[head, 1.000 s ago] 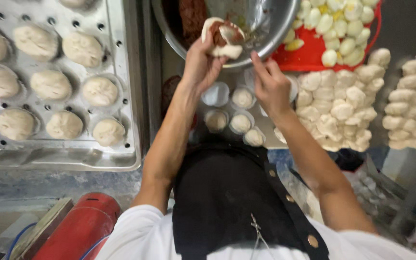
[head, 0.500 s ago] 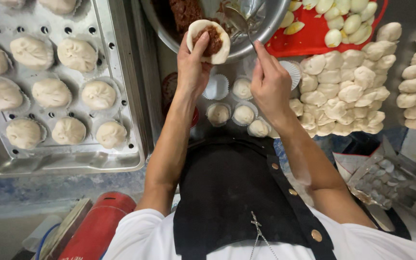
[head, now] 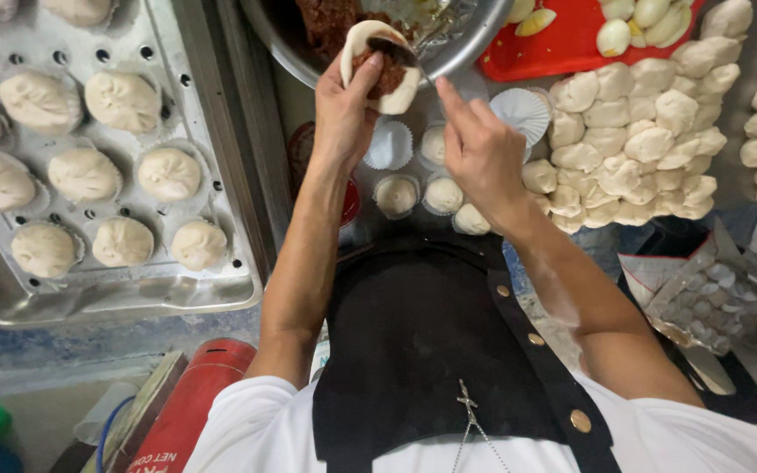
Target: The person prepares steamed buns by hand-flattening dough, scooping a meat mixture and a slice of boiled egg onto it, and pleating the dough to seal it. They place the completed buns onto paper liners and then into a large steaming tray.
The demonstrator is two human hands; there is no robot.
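Tray (head: pixel 89 302): perforated metal, far left – filled buns sit on it in paper cups
Dough pile (head: pixel 633 131): raw portions heaped right of the hands
Bowl (head: pixel 475 39): steel, just above the hands, dark filling inside
Left hand (head: pixel 343 109): cupped, gripping the dough wrapper (head: pixel 396 88) over the bowl rim
Right hand (head: pixel 479 153): pinching a spoon (head: pixel 396 51) – tip rests on brown filling in the wrapper
Paper cups (head: pixel 392 144): beneath the hands, some holding buns

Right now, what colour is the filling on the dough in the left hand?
Dark reddish-brown filling, on pale dough, clearest in the head view.
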